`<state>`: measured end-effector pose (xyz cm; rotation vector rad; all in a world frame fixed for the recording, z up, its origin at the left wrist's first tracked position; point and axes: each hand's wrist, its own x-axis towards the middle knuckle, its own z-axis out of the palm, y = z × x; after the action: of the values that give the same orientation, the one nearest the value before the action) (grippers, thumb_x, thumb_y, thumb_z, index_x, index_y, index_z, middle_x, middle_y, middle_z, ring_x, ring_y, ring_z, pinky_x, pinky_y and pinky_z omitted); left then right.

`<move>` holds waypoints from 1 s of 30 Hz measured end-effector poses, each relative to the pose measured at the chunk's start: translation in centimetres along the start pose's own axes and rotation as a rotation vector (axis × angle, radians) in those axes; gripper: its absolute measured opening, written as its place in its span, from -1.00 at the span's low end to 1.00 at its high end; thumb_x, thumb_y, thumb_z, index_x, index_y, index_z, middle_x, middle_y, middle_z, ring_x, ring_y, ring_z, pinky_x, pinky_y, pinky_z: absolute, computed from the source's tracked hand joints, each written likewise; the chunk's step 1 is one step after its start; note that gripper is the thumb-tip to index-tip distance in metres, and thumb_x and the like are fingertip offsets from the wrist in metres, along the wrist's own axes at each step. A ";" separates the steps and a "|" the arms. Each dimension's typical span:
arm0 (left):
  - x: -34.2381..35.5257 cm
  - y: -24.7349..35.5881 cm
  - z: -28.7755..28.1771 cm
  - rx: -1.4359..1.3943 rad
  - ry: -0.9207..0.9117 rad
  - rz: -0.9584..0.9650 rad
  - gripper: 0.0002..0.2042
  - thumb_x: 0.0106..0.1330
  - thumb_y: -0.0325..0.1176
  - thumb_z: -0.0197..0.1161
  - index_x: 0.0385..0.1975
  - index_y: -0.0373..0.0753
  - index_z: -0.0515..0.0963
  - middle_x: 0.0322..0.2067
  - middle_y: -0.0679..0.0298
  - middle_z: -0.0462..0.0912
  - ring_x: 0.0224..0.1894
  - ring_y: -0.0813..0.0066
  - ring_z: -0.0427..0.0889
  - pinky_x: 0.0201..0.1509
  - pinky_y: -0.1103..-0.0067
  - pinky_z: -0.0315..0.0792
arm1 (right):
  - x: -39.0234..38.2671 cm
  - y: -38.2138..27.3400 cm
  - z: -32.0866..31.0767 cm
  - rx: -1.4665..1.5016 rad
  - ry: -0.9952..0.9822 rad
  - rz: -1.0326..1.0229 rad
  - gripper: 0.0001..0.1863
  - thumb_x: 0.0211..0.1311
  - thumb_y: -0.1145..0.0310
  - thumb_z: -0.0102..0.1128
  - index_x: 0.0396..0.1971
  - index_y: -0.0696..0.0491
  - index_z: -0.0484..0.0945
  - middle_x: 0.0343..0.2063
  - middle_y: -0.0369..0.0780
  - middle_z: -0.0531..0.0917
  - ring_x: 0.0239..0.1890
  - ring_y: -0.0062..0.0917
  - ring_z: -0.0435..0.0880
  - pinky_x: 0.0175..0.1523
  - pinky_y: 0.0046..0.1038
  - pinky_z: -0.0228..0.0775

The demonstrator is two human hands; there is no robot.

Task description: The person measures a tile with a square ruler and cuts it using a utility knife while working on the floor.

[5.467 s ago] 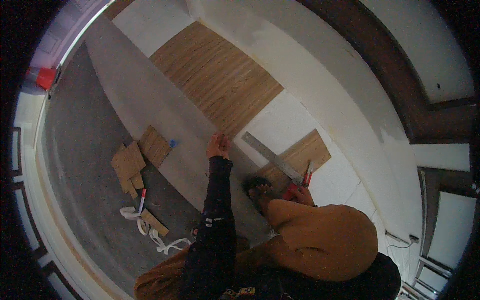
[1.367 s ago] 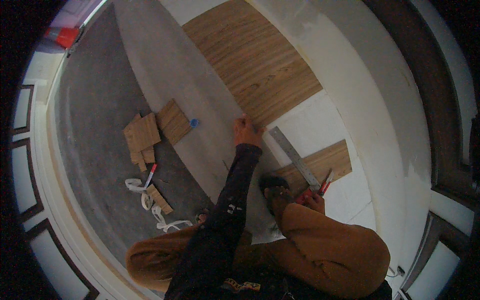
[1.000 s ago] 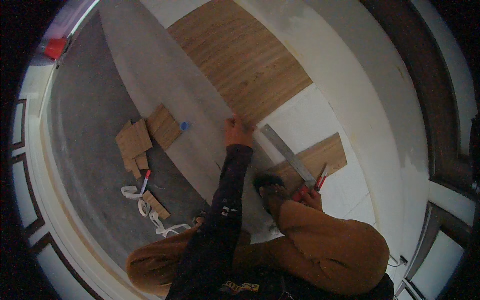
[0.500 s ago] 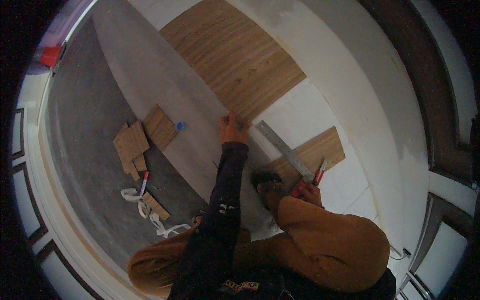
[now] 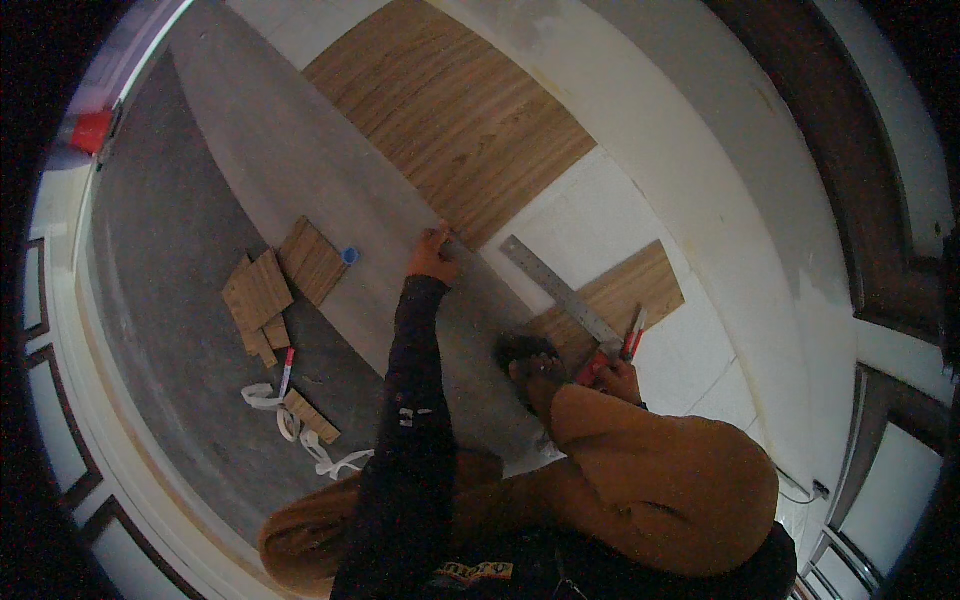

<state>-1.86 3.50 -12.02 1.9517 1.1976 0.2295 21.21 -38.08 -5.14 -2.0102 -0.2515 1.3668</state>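
My left hand (image 5: 433, 256) is at the near left corner of a large wood-grain sheet (image 5: 455, 120), over a long grey-brown strip (image 5: 300, 150). Its fingers are bent together; anything between them is too small to make out. My right hand (image 5: 618, 380), partly hidden by my knee, is closed on the red handle of a metal square (image 5: 560, 287). The square's blade lies across a smaller wood-grain piece (image 5: 640, 288) and onto the white tiles. A red utility knife (image 5: 633, 333) sits right beside my right hand; I cannot tell whether the fingers touch it.
To the left are several wood-grain offcuts (image 5: 262, 290), a small blue ring-shaped item (image 5: 349, 256), a red-and-white marker-like stick (image 5: 287, 370) and curled white strips (image 5: 265, 398). My bare foot (image 5: 535, 370) is near the square. A pale wall (image 5: 690, 190) runs along the right.
My left hand has shifted a little left along the sheet's near corner. My right hand stays at the square. The whole view has shifted slightly.
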 end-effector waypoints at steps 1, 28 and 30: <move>0.2 0.7 0.0 -0.011 -0.070 -0.019 -0.25 -0.03 -0.46 0.28 0.34 -0.08 0.39 0.18 -0.07 0.46 0.11 0.07 0.57 0.15 0.37 0.51 | 0.1 0.7 -0.4 0.115 -0.007 -0.043 -0.63 0.22 0.15 0.35 -0.25 0.21 0.66 -0.43 -0.18 0.73 -0.43 -0.52 0.70 -0.32 -0.39 0.55; -0.1 2.5 -0.2 0.139 0.096 0.117 -0.37 -0.01 -0.47 0.33 0.21 -0.15 0.51 -0.14 0.01 0.56 -0.10 0.00 0.58 0.03 0.29 0.49 | 1.0 2.3 -0.9 -0.009 -0.003 -0.146 -0.66 0.22 0.23 0.36 -0.24 0.24 0.64 -0.50 -0.19 0.72 -0.48 -0.49 0.74 -0.43 -0.47 0.57; -0.8 -0.6 -2.4 0.210 0.171 0.209 -0.37 0.00 -0.47 0.33 0.22 -0.13 0.50 -0.15 0.01 0.56 -0.11 0.00 0.58 0.02 0.28 0.48 | -0.3 -1.9 1.8 0.122 -0.065 -0.081 -0.68 0.23 0.25 0.34 -0.25 0.24 0.64 -0.49 -0.18 0.72 -0.48 -0.49 0.74 -0.43 -0.47 0.59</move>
<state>-3.93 4.28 -10.70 2.2826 1.1629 0.3997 19.85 -36.07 -4.09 -1.8391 -0.2691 1.3649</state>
